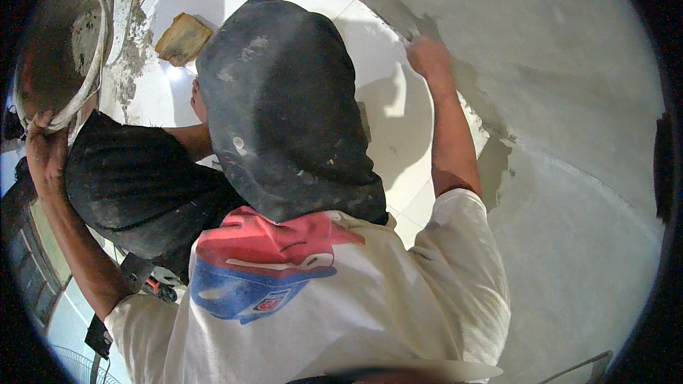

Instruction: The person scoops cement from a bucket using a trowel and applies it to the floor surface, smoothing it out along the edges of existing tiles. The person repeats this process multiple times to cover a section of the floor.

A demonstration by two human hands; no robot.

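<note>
My left hand [48, 144] is closed on the pale, thick rim of a dirty dark bucket [60, 35] at the upper left; grey residue shows inside it. Out to the upper right, my right hand [429, 58] is closed on a small grey tool [411, 35], mostly hidden and blurred. The tool is at the seam where the white tiled floor [402, 210] meets the grey cement-coated wall [562, 57], beside a darker damp-looking band of cement.
My black-clad knees [277, 99] fill the middle, with a bare foot [198, 99] beside them. A brown broken block [181, 39] lies on the tiles. Crusted cement runs along the left. Dark objects and a wire rack [82, 363] sit at lower left.
</note>
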